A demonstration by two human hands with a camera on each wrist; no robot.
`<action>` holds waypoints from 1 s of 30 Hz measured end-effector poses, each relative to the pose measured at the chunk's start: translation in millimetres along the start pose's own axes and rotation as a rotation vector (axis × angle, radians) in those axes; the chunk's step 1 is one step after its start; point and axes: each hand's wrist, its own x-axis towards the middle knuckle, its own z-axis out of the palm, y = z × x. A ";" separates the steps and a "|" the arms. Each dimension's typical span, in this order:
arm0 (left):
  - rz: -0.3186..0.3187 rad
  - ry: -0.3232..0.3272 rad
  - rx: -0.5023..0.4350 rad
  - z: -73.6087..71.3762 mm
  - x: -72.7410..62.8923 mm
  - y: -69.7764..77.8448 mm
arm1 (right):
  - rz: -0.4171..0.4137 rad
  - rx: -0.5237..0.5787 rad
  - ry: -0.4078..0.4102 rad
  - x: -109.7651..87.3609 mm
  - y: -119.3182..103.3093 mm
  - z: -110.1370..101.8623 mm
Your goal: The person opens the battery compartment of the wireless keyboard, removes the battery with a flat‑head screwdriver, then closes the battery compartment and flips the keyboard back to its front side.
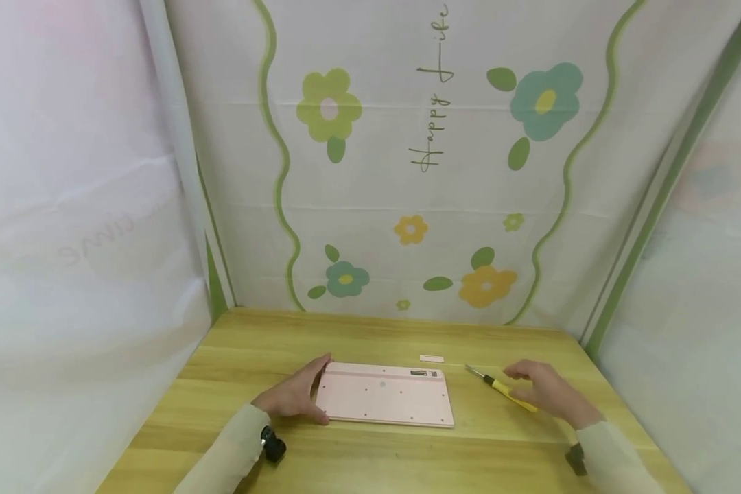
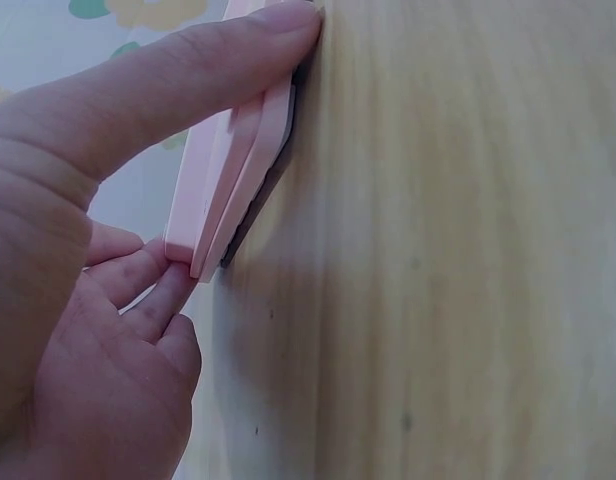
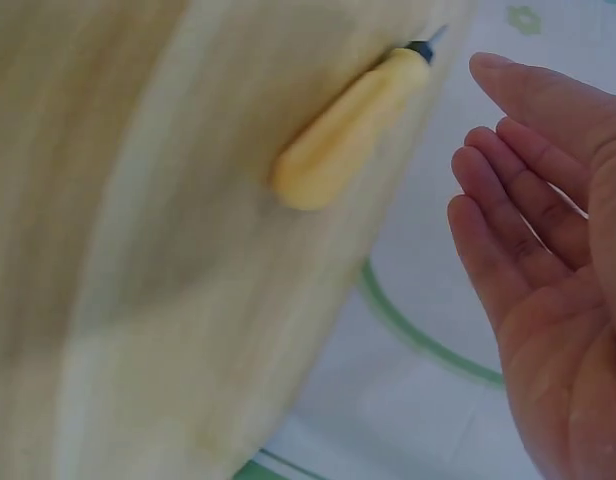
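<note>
Flower-print cloth (image 1: pixel 370 171) backs a wooden desk (image 1: pixel 358 463). The left hand (image 1: pixel 293 396) grips an upturned pink keyboard (image 1: pixel 383 405) midway between the desk's side edges; the right hand (image 1: pixel 548 391), relaxed and empty, hovers by a yellow-handled screwdriver (image 1: pixel 500 387).

Worktop (image 1: pixel 346 466): yellowish wood-grain finish. Rear sheet (image 1: pixel 377 185): white, creased, hung behind the worktop's far edge; printed flowers (image 1: pixel 311 110) in green, teal and orange, wavy green borders (image 1: pixel 611 68), sideways lettering "Happy Life". Left sheet (image 1: pixel 68 165) and right sheet (image 1: pixel 710 329): white, flanking the side edges. Green strip (image 1: pixel 681 168) rises near the far right corner. Lighting: soft, diffuse.
</note>
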 end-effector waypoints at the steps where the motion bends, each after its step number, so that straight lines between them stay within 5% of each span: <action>1: 0.000 0.000 -0.002 -0.2 0.1 0.3 | -0.007 0.002 0.000 -2.2 2.7 2.6; 14: -0.007 -0.002 0.007 -0.1 -1.3 0.3 | 0.126 0.073 0.028 -11.3 24.3 28.6; 30: -0.009 -0.002 0.011 -0.9 -0.5 1.8 | 0.102 0.047 0.051 -5.6 32.9 39.1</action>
